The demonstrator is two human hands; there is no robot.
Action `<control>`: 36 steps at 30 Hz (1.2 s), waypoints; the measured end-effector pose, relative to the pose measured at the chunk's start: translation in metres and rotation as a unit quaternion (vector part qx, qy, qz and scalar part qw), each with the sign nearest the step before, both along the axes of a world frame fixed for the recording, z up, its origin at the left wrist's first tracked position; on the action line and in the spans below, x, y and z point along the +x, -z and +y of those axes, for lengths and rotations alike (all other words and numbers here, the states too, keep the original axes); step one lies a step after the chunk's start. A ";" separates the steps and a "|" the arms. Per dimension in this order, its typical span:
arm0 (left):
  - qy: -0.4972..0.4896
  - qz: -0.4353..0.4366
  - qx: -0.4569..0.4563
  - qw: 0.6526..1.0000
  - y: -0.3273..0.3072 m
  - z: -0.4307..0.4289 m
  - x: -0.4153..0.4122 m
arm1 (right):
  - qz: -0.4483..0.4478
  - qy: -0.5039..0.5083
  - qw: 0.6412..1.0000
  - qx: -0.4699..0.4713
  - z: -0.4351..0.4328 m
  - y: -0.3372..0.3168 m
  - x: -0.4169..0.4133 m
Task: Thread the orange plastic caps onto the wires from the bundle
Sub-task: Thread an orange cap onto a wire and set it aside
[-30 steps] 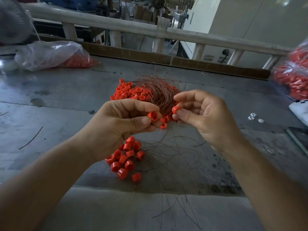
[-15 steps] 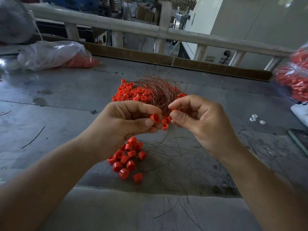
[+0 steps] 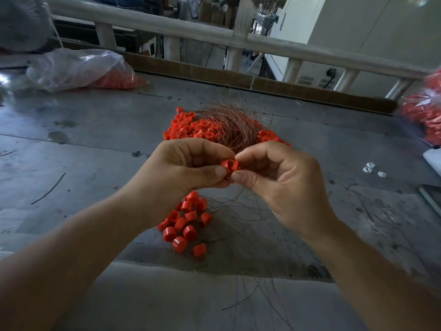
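Now, two orange caps (image 3: pixel 229 165) touch in mid-air, just near of the wire bundle (image 3: pixel 229 125). One is pinched by left hand (image 3: pixel 186 173) fingers, the other by right hand (image 3: pixel 281 185) fingers. Wire betw. them can't be made out. Align bores, feed slowly, avoid kinking.

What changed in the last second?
The right hand moved left, closing the gap, so its orange cap now sits against the second cap pinched by the left hand. Both hands kept their grip; nothing was let go. The wire bundle, far cap pile and near cap pile stayed put.
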State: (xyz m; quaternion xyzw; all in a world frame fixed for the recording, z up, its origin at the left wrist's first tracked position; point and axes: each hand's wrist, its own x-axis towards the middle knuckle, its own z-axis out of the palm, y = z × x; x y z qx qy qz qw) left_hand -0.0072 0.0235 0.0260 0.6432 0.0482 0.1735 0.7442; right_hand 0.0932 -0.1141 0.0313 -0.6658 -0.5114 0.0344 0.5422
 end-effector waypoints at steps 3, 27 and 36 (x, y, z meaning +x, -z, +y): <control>0.001 0.005 0.013 1.000 0.000 0.000 0.000 | -0.013 0.000 1.000 -0.003 0.000 0.000 0.001; -0.010 0.009 0.097 0.995 0.000 -0.007 -0.003 | -0.117 0.024 0.993 0.001 -0.003 0.002 0.001; 0.041 0.011 0.038 0.998 0.002 -0.003 -0.005 | -0.176 0.038 0.983 0.039 -0.003 0.002 -0.001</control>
